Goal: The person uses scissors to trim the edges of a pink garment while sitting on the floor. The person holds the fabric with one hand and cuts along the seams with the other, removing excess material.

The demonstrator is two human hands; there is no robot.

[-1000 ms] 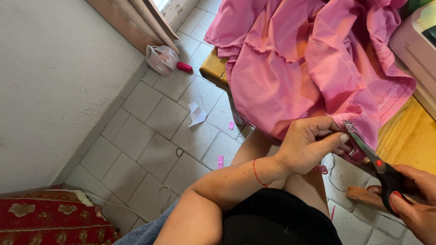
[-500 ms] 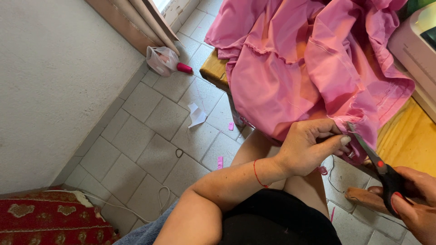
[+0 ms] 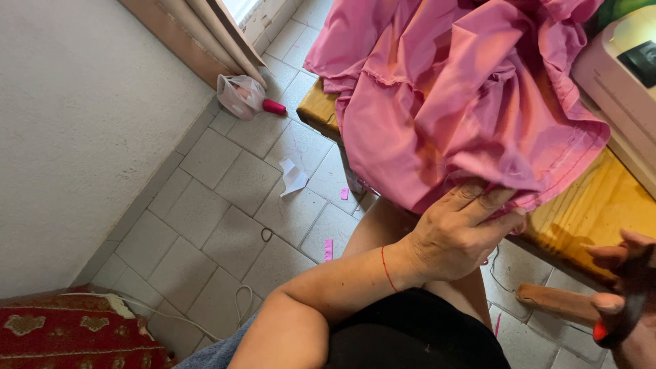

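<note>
A large pink fabric point(image 3: 444, 102) is heaped on a wooden table point(image 3: 601, 205) and hangs over its front edge. My left hand point(image 3: 465, 232), with a thin red string round its wrist, grips the fabric's lower hem from below. My right hand point(image 3: 625, 301) sits at the frame's right edge, closed around the black handle of a pair of scissors point(image 3: 637, 294). The blades are out of sight and the scissors are apart from the fabric.
A pale sewing machine point(image 3: 615, 68) stands on the table at top right. On the tiled floor lie a plastic bag point(image 3: 239, 96), a pink spool point(image 3: 275, 107), a paper scrap point(image 3: 294, 179) and pink offcuts point(image 3: 328, 249). A red rug point(image 3: 75, 338) lies at lower left beside the wall.
The scissors, whose blades were at the fabric's hem by my left fingers, have drawn back to the right and down. My left hand still grips the hem.
</note>
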